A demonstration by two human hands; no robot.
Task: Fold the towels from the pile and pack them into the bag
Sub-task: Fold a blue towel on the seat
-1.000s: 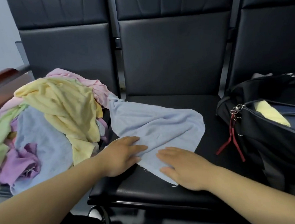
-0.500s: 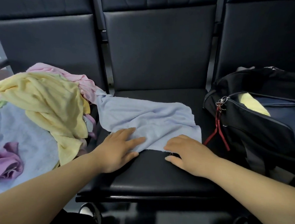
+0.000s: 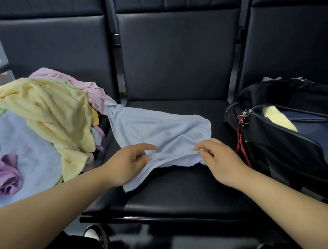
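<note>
Left hand [image 3: 127,164] and right hand [image 3: 220,160] each pinch the near edge of the blue towel [image 3: 159,129], fingers curled round bunched cloth. It lies across the middle seat [image 3: 184,191]. The pile [image 3: 47,119] sits on the left; the open bag [image 3: 289,158] on the right holds a yellow towel [image 3: 280,118]. The blue towel's far left corner reaches into the pile, so lifting the fold could probably snag it and drag loose towels along.

A light blue towel [image 3: 159,128] lies rumpled, its near edge lifted, left of the open black bag [image 3: 282,148]. The pile [image 3: 47,119] of coloured towels sits farther left. A yellow towel [image 3: 280,120] lies inside the bag.
</note>
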